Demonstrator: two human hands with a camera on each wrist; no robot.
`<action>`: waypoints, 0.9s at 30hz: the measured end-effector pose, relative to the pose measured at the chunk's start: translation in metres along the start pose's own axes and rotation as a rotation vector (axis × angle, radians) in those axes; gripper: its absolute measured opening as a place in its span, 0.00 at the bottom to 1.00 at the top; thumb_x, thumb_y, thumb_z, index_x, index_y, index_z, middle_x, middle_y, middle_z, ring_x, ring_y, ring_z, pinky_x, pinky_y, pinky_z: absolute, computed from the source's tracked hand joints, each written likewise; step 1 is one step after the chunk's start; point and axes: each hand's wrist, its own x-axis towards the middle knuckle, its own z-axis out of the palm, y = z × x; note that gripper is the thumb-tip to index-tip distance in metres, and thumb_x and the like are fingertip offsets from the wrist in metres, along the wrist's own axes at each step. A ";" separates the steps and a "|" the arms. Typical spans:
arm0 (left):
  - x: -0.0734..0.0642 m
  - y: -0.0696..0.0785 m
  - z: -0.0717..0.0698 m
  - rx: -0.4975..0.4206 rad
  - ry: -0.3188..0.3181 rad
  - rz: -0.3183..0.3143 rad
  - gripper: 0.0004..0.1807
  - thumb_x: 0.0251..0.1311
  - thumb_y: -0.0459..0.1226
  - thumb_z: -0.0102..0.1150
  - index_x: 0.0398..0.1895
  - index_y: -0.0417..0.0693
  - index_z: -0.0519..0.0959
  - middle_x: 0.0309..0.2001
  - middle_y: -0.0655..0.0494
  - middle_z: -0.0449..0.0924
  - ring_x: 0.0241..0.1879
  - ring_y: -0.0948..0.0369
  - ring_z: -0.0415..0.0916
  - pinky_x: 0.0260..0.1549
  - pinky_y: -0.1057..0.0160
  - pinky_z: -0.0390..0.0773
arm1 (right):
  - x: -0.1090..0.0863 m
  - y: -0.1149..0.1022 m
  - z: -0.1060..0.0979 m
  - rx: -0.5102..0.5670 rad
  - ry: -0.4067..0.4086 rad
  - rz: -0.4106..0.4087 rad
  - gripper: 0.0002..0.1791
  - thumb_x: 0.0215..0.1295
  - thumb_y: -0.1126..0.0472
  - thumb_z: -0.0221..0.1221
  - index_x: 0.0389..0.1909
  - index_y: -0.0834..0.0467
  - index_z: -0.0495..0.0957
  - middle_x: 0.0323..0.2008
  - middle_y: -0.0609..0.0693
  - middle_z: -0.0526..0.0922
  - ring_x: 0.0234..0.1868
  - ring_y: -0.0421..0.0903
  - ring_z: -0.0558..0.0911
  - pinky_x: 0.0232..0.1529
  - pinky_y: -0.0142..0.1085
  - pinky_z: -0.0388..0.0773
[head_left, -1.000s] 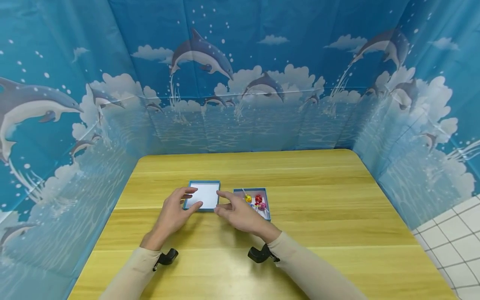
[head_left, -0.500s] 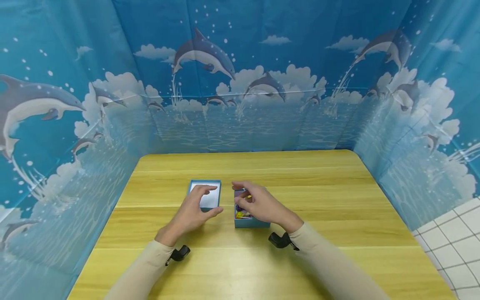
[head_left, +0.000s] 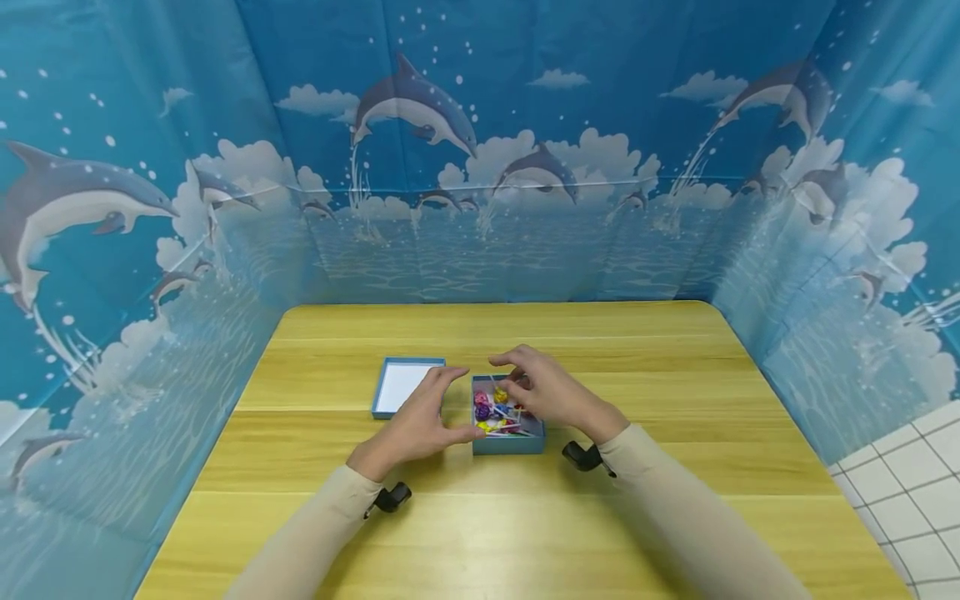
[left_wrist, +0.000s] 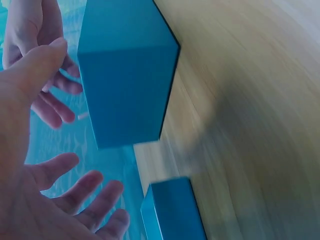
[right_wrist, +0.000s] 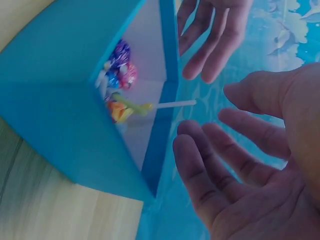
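A blue box with several wrapped lollipops lies between my two hands on the table. My left hand stands at the box's left side, thumb spread from the fingers, holding nothing. On the other side, my right hand hovers over the box's right part with bent fingers and nothing in them. The right wrist view shows a white stick poking past the box rim, apart from the right fingers. Left of the box lies a shallow blue lid, white inside, its right part behind my left hand.
The yellow wooden table extends around the box and lid. A dolphin-print curtain surrounds it at the back and sides. White tiles show at the lower right. Each wrist carries a small black camera.
Both hands have moved right, from beside the lid to the lollipop box. The lid stays about where it was. The head view has shifted slightly.
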 end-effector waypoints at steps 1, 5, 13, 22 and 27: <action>0.002 0.002 0.002 0.011 -0.011 0.002 0.60 0.56 0.70 0.71 0.87 0.61 0.56 0.81 0.56 0.58 0.80 0.50 0.63 0.74 0.43 0.73 | 0.001 0.001 0.000 -0.010 -0.004 -0.005 0.22 0.82 0.59 0.58 0.72 0.54 0.76 0.64 0.54 0.80 0.50 0.44 0.87 0.43 0.33 0.87; 0.006 0.008 0.008 0.029 -0.044 0.013 0.63 0.55 0.71 0.72 0.88 0.61 0.52 0.84 0.56 0.54 0.81 0.51 0.61 0.75 0.45 0.73 | 0.006 0.006 0.002 -0.047 -0.019 -0.028 0.20 0.81 0.60 0.59 0.69 0.57 0.79 0.62 0.57 0.82 0.48 0.46 0.88 0.43 0.34 0.87; 0.011 0.012 0.019 0.032 -0.065 0.020 0.63 0.56 0.71 0.71 0.88 0.61 0.51 0.84 0.57 0.52 0.80 0.53 0.64 0.75 0.48 0.73 | 0.016 0.014 0.008 -0.057 -0.055 -0.050 0.15 0.80 0.62 0.60 0.62 0.58 0.83 0.55 0.54 0.87 0.46 0.45 0.89 0.44 0.35 0.88; 0.012 0.014 0.021 0.036 -0.053 -0.019 0.64 0.55 0.71 0.72 0.88 0.58 0.53 0.83 0.56 0.54 0.76 0.53 0.69 0.72 0.49 0.76 | 0.021 0.014 0.003 -0.108 -0.081 -0.059 0.03 0.78 0.61 0.64 0.46 0.55 0.85 0.40 0.51 0.91 0.34 0.36 0.85 0.38 0.30 0.84; 0.011 0.015 0.023 0.021 -0.050 -0.036 0.63 0.55 0.69 0.74 0.88 0.59 0.52 0.83 0.56 0.54 0.76 0.53 0.69 0.72 0.49 0.76 | 0.021 0.012 0.002 -0.165 -0.067 -0.053 0.04 0.76 0.63 0.65 0.44 0.58 0.87 0.37 0.49 0.90 0.31 0.33 0.83 0.36 0.30 0.84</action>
